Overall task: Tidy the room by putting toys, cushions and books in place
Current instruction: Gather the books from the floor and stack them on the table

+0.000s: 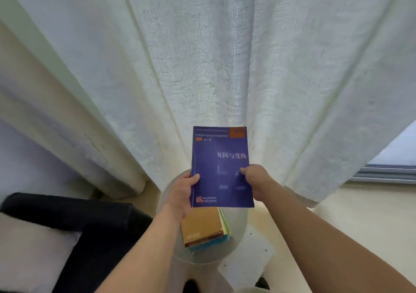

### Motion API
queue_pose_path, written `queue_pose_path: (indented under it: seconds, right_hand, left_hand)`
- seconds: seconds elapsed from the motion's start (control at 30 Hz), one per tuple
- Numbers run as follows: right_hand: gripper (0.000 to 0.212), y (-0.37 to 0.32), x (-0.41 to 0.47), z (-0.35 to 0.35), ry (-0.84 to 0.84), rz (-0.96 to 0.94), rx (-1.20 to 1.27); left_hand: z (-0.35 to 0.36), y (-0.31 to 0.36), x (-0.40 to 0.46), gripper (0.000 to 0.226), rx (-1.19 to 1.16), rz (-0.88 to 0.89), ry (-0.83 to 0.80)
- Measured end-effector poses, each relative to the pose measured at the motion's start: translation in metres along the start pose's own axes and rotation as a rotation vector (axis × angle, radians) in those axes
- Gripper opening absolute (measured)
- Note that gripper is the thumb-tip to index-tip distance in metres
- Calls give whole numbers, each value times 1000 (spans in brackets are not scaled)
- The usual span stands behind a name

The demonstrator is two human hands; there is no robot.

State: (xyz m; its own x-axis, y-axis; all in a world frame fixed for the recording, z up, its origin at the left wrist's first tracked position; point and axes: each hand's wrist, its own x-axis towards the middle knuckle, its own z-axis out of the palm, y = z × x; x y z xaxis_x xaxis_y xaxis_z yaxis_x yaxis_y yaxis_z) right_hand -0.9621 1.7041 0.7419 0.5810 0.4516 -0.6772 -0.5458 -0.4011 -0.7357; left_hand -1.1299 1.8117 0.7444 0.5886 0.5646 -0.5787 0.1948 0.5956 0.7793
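Blue book (221,166) held face-up above book stack (206,229) on round glass worktop (238,245). Left hand (183,194) grips its left edge; right hand (255,181) pinches its right edge. Curtain (202,56) behind.

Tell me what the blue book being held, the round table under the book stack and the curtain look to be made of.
Blue paperback book: thin paper with a smooth printed card cover.
Round translucent table: probably frosted glass or acrylic; the floor shows hazily through it.
White curtain: loosely woven fabric, linen-like, matte, hanging in soft folds with visible weave.
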Motion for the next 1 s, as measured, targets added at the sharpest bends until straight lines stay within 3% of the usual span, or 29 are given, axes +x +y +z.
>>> queue_pose_path:
  seconds: [0.13, 0.27, 0.47, 0.6, 0.7, 0.77, 1.0]
  right_hand:
    - [29, 5, -10, -19, -87, -67, 73]
    - [29, 23, -7, -24, -18, -99, 3]
    - [33, 86, 25, -18, 49, 3, -207]
    - [60, 168, 120, -15, 29, 114, -287]
    - [17, 125, 74, 28, 17, 173, -217]
    - [22, 102, 61, 58, -21, 249, -226]
    - [34, 145, 140, 111, -71, 312, -478]
  left_hand:
    - [9, -11, 2, 24, 91, 3, 24]
    - [10, -33, 3, 15, 332, -13, 128]
    - [-9, -78, 8, 15, 554, -350, 117]
    - [-37, -96, 14, 11, 561, -467, 126]
    - [-63, -94, 37, 18, 535, -465, 178]
    - [-84, -97, 60, 17, 528, -471, 215]
    - [-150, -142, 159, 8, 510, -447, 257]
